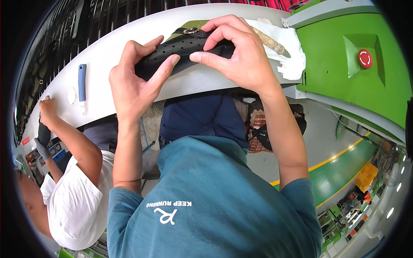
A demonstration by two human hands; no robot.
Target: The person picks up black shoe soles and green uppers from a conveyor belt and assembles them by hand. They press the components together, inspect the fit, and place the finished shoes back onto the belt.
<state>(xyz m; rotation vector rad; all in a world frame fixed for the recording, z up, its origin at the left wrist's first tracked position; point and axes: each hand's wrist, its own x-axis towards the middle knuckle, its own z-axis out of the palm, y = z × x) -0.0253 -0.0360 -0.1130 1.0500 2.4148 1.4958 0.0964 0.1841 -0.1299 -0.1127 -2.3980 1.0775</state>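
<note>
Both of my hands hold a black dotted item with a buckle (178,49) up over the pale work surface. It is long and curved, with rows of small dark dots, a thin strap and a gold-toned buckle (191,31); I cannot make out its exact kind. My left hand (137,75) grips the left end, its thumb along the near edge and the fingers partly hidden behind. My right hand (238,53) curls over the right end, fingertips by the strap and thumb at the near edge. An olive-green piece (195,24) shows behind it.
A blue-handled tool (82,84) lies on the pale work surface (107,47) to the left. At the right, a worn stick-like tool (270,41) rests on white cloth (292,60), beside a green machine (344,26) with a red button (365,58). A co-worker (77,202) works at far left.
</note>
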